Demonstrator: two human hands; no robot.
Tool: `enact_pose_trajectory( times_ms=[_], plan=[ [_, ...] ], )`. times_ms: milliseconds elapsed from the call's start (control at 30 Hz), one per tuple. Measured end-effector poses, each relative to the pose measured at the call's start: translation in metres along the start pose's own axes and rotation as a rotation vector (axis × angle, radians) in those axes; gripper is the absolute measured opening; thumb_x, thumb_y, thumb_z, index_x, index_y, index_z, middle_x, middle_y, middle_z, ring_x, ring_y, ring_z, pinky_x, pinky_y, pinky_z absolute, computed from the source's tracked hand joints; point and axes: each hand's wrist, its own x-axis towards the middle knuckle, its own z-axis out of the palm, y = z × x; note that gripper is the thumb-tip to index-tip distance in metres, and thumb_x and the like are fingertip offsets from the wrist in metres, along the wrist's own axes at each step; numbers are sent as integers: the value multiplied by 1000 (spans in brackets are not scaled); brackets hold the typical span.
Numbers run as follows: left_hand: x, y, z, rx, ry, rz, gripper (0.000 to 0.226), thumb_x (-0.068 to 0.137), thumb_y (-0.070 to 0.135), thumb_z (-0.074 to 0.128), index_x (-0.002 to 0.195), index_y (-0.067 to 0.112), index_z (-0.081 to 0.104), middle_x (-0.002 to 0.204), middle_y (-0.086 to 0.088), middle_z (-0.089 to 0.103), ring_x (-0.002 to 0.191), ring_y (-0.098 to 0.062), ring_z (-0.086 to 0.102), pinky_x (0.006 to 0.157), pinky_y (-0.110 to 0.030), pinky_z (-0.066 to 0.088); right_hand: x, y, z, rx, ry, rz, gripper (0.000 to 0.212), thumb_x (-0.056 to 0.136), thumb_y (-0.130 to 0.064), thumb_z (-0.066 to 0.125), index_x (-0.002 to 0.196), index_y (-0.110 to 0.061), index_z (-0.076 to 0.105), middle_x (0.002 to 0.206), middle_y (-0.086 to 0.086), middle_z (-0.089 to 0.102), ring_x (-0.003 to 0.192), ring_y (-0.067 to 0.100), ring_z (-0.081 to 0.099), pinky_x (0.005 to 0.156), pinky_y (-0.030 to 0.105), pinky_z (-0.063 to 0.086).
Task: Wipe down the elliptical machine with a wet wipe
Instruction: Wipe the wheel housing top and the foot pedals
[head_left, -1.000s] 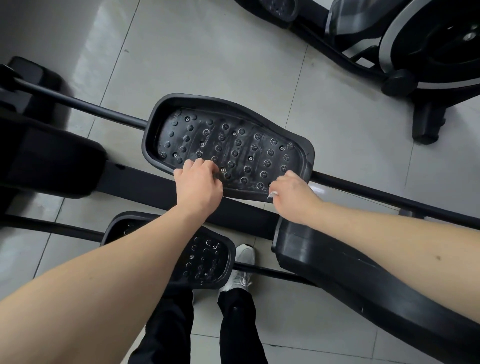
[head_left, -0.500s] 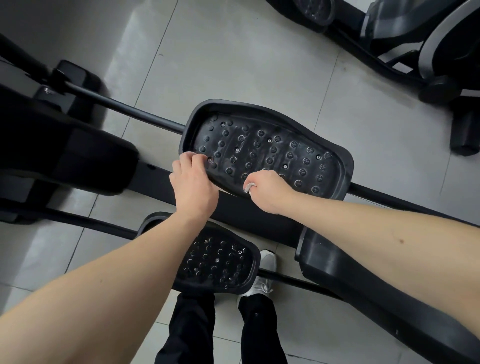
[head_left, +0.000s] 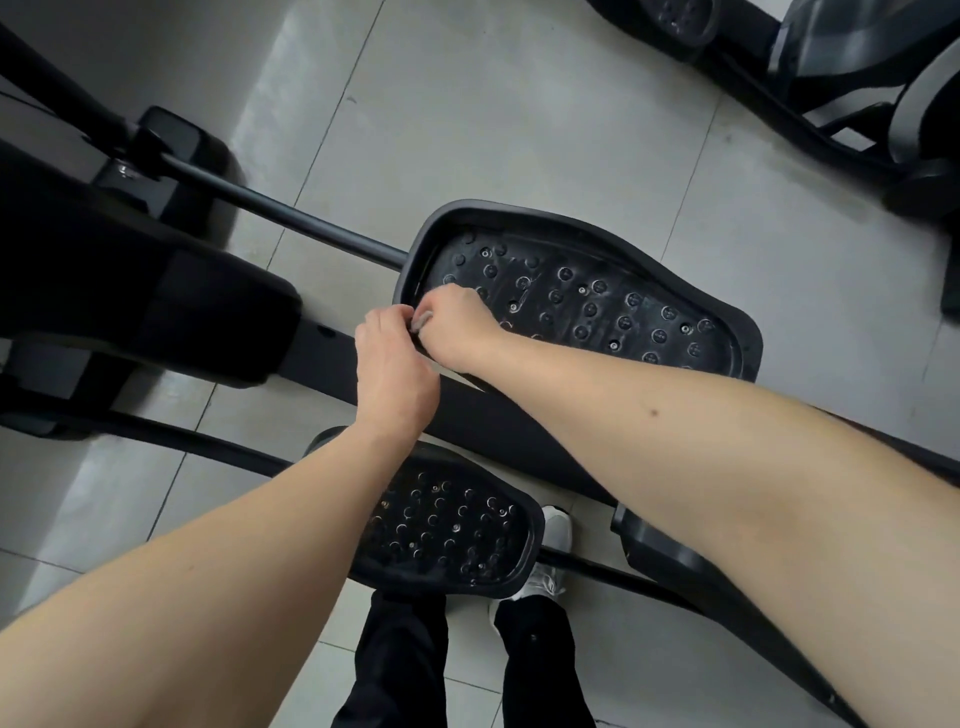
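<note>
On studded black pedal (head_left: 623, 312), crumpled wipe (head_left: 423, 320)

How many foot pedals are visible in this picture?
3: far pedal at centre, near pedal below it, third pedal cut off at the top edge; more may be hidden.

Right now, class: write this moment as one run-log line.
step: wiping far pedal | left hand: grips its near rim | right hand: holds wet wipe against rim

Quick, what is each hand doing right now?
Left hand: grips the rim of the upper pedal.
Right hand: holds the wet wipe against that pedal.
</note>
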Motion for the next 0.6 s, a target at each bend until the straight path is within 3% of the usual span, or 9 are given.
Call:
enact_pose_trajectory(
  times_ms=[167,233,333,500,600],
  plan=[
    [2,5,3,178,2,45,56,80,-4,48,133,11,54,134,-9,53,123,-31,45,98,-40,32,-16,22,-13,-92,-85,-9,24,91,-10,53,95,-13,76,99,9,71,89,28,65,86,36,56],
    [0,13,4,198,2,54,56,79,-3,49,132,13,55,134,-8,53,123,-31,45,97,-41,32,-35,42,-27,-124,-143,8,25,91,-8,49,87,-13,73,95,9,69,85,27,62,85,35,54],
    [-6,34,11,191,-16,74,53,81,-1,51,131,14,57,135,-6,53,124,-30,44,99,-43,33,-71,78,-51,-179,-215,62,28,95,-9,46,101,-11,73,106,10,68,92,27,62,75,29,45],
    [-22,75,36,198,-121,137,46,87,6,55,131,18,57,136,-3,53,128,-27,42,105,-43,30,-115,130,-85,-249,-258,117,32,95,-9,40,103,-10,72,111,7,68,100,30,64,90,41,55],
    [-35,98,54,208,-191,177,43,88,9,56,129,20,59,134,-2,53,127,-26,42,106,-41,28,-135,156,-109,-366,-301,142,24,95,-9,47,96,-4,71,99,13,70,91,33,65,83,42,57]
  ],
)
